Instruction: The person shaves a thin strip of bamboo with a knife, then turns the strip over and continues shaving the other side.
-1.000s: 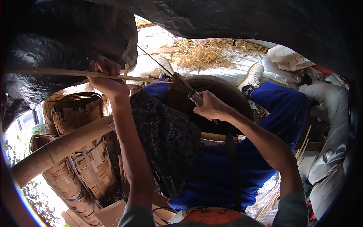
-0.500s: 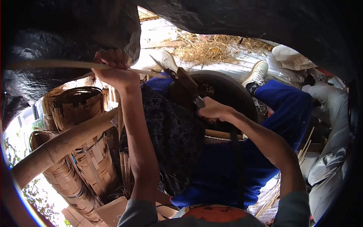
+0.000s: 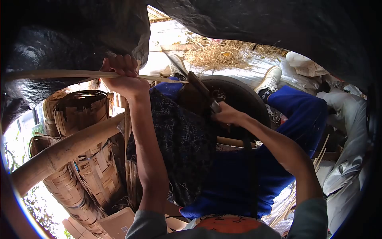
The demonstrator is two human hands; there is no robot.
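Note:
My left hand [image 3: 122, 81] is raised at the left, its fingers closed around a long, thin bamboo strip [image 3: 67, 74]. The strip runs left across the black sheeting, and its right end reaches the knife's blade. Lower and to the right, my right hand [image 3: 227, 114] grips a knife [image 3: 201, 86] whose dark blade points up and left. Much of the handle is hidden in my fingers. Dark patterned cloth [image 3: 175, 131] covers my leg below the blade. A round, dark, tyre-like object [image 3: 248, 93] lies beyond my right hand.
Woven bamboo baskets [image 3: 81, 111] stand at the left, behind a thick bamboo pole [image 3: 67, 149]. Black plastic sheeting [image 3: 246, 20] hangs overhead. Shavings [image 3: 223, 53] are heaped on the ground ahead. Cardboard [image 3: 117, 223] lies at lower left, and white sacks [image 3: 344, 131] are at the right.
Both hands have shifted slightly right, the left one also a little down. The strip has moved along with the left hand, its end now at the blade. Both grips are unchanged.

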